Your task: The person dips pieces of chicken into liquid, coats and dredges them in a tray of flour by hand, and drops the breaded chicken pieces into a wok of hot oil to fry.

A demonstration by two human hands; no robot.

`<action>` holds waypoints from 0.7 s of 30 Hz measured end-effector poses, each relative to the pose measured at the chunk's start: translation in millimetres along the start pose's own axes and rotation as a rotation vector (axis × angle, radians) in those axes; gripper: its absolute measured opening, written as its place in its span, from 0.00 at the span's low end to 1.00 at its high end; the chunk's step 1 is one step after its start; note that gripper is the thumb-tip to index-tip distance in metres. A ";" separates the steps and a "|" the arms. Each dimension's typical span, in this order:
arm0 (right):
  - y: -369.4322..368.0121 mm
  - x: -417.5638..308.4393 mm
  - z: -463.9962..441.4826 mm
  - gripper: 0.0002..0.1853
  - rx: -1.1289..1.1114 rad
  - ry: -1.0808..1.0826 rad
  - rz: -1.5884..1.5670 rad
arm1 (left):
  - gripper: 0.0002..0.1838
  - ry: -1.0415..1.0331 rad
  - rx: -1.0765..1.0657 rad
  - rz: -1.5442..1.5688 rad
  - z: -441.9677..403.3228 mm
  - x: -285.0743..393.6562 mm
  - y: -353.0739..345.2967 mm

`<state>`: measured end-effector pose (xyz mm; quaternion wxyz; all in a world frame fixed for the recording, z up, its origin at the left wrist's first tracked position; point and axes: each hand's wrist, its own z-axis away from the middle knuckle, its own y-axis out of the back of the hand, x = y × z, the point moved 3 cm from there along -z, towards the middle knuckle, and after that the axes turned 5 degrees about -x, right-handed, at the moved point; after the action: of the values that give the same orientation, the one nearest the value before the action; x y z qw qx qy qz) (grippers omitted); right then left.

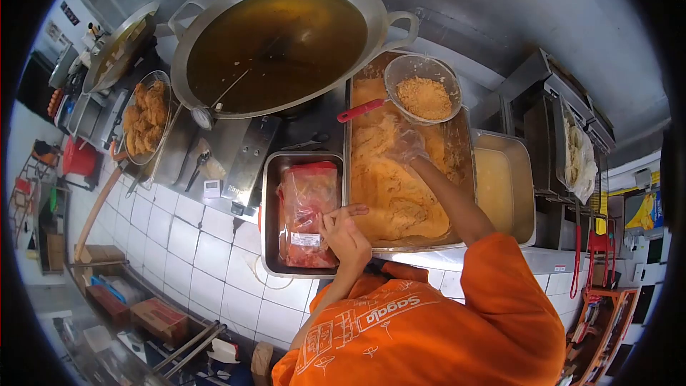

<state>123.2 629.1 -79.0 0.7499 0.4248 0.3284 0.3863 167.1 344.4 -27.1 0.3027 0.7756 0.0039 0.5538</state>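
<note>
My left hand (346,234), bare, hovers at the right rim of a steel pan (272,204), its fingers loosely stretched out. Beside it in the pan lies a clear plastic bag of raw reddish meat (309,200) with a white label. In a clear plastic glove, my right hand (405,146) is at the orange-tan breading flour (379,186), its fingertips blurred against the powder. The flour fills a large rectangular metal tray (348,171). A mesh strainer (424,96) with a red handle rests over the tray's far end, with crumbs in it.
A large wok of oil (279,43) stands at the back, with a dial thermometer (203,117) on its rim. Fried pieces (146,118) fill a wire basket on the left. A pan of pale liquid (500,186) adjoins the flour tray. Tongs (306,143) lie behind the meat pan.
</note>
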 end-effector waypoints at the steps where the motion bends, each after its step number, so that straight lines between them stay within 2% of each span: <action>1: -8.8 8.4 -4.9 0.59 -0.054 -0.047 -0.095 | 0.27 0.010 -0.013 0.011 2.1 -2.1 0.0; 2: -22.1 17.2 -10.2 0.58 -0.108 -0.097 -0.192 | 0.26 0.015 -0.018 0.011 2.8 -2.3 1.3; 5: -58.1 27.3 -21.8 0.55 0.145 0.060 0.277 | 0.28 0.005 -0.023 -0.012 0.6 4.1 -0.3; 7: -64.9 24.0 -26.7 0.55 0.070 0.026 0.404 | 0.31 -0.031 -0.019 -0.083 -2.5 8.3 0.1; 9: -71.2 27.9 -28.9 0.52 -0.011 0.000 0.398 | 0.31 -0.012 -0.032 -0.083 -4.2 7.8 -1.6; 13: -70.1 49.0 -26.8 0.44 -0.155 -0.021 0.125 | 0.23 -0.002 -0.035 -0.041 -0.9 5.6 -2.0; 15: -47.4 46.8 -45.4 0.41 -0.389 -0.046 0.061 | 0.22 -0.020 -0.036 -0.059 0.0 0.9 -3.0; 16: -20.8 41.0 -47.6 0.39 -0.605 -0.074 0.072 | 0.22 -0.022 -0.028 -0.069 1.2 1.6 -3.3; 18: -36.6 57.6 -63.8 0.36 -0.481 -0.066 -0.010 | 0.22 -0.034 -0.029 -0.100 2.1 4.8 -1.7; 20: -73.7 70.8 -77.6 0.34 -0.040 -0.068 -0.191 | 0.22 -0.052 0.002 -0.122 1.3 3.6 -2.3; 21: -77.7 72.3 -81.5 0.34 0.052 -0.071 -0.208 | 0.22 -0.049 0.024 -0.106 0.7 2.8 -2.3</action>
<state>114.7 696.0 -194.6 0.7858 0.4213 0.3537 0.2826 169.6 346.9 -25.9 0.3222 0.7912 0.0443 0.5179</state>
